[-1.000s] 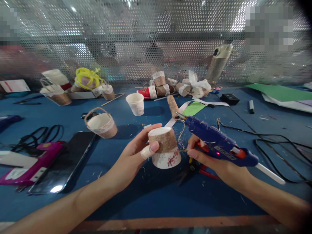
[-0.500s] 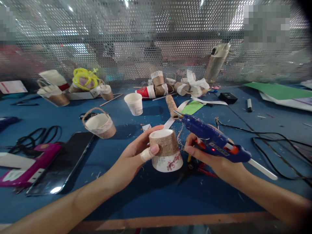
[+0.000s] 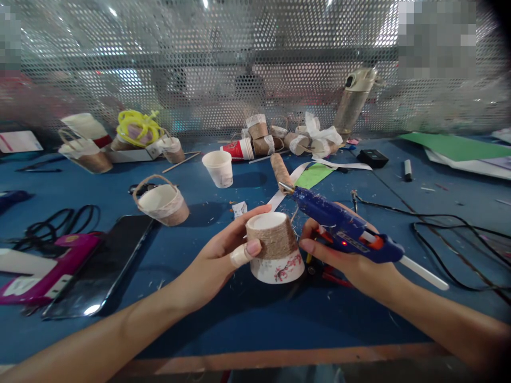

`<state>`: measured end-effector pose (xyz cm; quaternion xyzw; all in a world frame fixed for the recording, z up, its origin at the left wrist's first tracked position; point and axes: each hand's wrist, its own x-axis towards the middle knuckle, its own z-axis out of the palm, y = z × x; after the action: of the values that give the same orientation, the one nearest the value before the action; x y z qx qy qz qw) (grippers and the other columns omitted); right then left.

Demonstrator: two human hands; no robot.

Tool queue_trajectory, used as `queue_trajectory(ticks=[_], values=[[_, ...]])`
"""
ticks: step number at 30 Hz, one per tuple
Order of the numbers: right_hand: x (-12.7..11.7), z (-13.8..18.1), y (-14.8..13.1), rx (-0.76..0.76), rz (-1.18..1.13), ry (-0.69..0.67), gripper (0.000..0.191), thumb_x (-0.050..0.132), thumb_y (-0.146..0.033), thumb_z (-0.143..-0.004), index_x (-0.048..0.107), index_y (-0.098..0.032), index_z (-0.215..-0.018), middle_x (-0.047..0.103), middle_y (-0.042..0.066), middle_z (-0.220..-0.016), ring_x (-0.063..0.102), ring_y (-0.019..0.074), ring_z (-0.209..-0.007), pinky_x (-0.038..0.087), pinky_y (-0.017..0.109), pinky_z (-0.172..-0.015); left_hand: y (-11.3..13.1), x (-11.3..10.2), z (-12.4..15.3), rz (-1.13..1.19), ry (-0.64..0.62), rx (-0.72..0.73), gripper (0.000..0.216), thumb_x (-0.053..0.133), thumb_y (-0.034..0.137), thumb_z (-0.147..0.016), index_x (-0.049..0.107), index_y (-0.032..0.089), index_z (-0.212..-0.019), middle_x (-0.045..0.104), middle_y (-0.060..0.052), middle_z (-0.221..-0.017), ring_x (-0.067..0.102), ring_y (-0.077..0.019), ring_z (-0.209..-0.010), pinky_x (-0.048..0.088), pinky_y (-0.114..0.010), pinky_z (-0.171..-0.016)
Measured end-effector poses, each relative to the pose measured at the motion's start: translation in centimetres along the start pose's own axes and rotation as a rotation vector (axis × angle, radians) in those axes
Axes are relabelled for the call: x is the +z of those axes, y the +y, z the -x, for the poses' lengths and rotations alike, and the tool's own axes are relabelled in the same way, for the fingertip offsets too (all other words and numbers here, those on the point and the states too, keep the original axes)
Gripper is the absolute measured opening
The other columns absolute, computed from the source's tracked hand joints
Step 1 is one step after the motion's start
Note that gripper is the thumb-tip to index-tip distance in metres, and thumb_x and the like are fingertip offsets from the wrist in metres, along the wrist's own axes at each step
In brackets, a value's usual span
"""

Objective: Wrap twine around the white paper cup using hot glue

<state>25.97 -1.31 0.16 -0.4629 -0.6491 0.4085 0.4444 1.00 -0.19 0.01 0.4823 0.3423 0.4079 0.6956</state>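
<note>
Metal mesh (image 3: 199,69) backs the blue table (image 3: 239,324), where a basket (image 3: 175,214) and paper cup (image 3: 224,176) stand mouth-up, pale insides showing. Before me, my left hand (image 3: 221,255) curls around an upturned twine-wrapped cup (image 3: 276,242); my right hand (image 3: 346,263) grips a glue gun (image 3: 323,213).

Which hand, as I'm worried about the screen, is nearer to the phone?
Left. The left hand, holding the twine-wrapped cup, is to the phone's right; the right hand, with the blue glue gun, is farther right, beyond the cup.
</note>
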Motion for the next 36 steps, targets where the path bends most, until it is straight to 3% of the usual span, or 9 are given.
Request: queue_trajectory(ticks=[9,15,21,26,29,32,36], values=[[0.7,0.4,0.1,0.071,-0.193,0.028,0.023,0.087,-0.031,-0.082,0.065,-0.027,-0.087,0.073,-0.004,-0.083,0.067,0.0125,-0.065,0.059,0.026,-0.059,-0.4,-0.9,0.0,-0.044,-0.107,-0.008,0.050,0.073,0.042,-0.093,0.065,0.041,-0.142,0.063,0.000,-0.151,0.047,-0.0343,-0.147,0.035,-0.046,-0.121],[1.0,0.6,-0.2,0.046,-0.163,0.052,0.022,0.087,-0.026,-0.082,0.065,-0.026,-0.085,0.072,-0.005,-0.083,0.065,0.0109,-0.066,0.057,0.024,-0.059,-0.4,-0.5,0.1,0.067,-0.086,-0.121,0.051,0.071,0.046,-0.093,0.063,0.041,-0.143,0.061,-0.001,-0.155,0.047,-0.0379,-0.147,0.038,-0.051,-0.117],[1.6,0.7,-0.3,-0.023,-0.104,0.083,0.020,0.085,-0.028,-0.085,0.065,-0.026,-0.087,0.068,-0.005,-0.081,0.062,0.0114,-0.068,0.052,0.025,-0.063,-0.5,0.1,0.1,0.044,-0.037,-0.100,0.064,0.081,0.047,-0.084,0.060,0.039,-0.144,0.066,-0.005,-0.148,0.054,-0.0375,-0.141,0.038,-0.050,-0.116],[2.0,0.1,-0.5,-0.022,-0.103,0.071,0.017,0.082,-0.030,-0.087,0.067,-0.026,-0.090,0.070,-0.003,-0.087,0.064,0.0144,-0.078,0.052,0.029,-0.071,0.1,0.1,-0.2,0.094,0.051,-0.052,0.059,0.084,0.041,-0.081,0.066,0.034,-0.137,0.068,-0.006,-0.144,0.059,-0.0368,-0.135,0.046,-0.045,-0.108],[2.2,-0.3,-0.6,0.025,-0.158,0.059,0.016,0.082,-0.029,-0.088,0.066,-0.026,-0.090,0.070,-0.003,-0.088,0.065,0.0144,-0.080,0.053,0.029,-0.074,0.4,-0.2,-0.3,0.186,0.080,-0.043,0.057,0.082,0.044,-0.080,0.069,0.029,-0.134,0.073,-0.009,-0.136,0.067,-0.0355,-0.121,0.051,-0.042,-0.097],[2.5,-0.5,-0.6,0.072,-0.175,0.063,0.018,0.083,-0.030,-0.085,0.067,-0.025,-0.089,0.071,-0.003,-0.088,0.065,0.0145,-0.080,0.053,0.029,-0.075,0.4,-0.3,-0.3,0.247,0.070,-0.047,0.050,0.079,0.043,-0.083,0.072,0.026,-0.129,0.077,-0.009,-0.126,0.071,-0.0317,-0.111,0.052,-0.039,-0.093],[2.7,-0.4,-0.4,0.102,-0.164,0.100,0.020,0.085,-0.033,-0.083,0.067,-0.025,-0.087,0.070,-0.002,-0.086,0.066,0.0155,-0.079,0.055,0.031,-0.076,0.3,-0.3,-0.1,0.258,0.029,-0.040,0.051,0.075,0.044,-0.086,0.069,0.026,-0.133,0.077,-0.010,-0.127,0.070,-0.0319,-0.114,0.052,-0.038,-0.092]])
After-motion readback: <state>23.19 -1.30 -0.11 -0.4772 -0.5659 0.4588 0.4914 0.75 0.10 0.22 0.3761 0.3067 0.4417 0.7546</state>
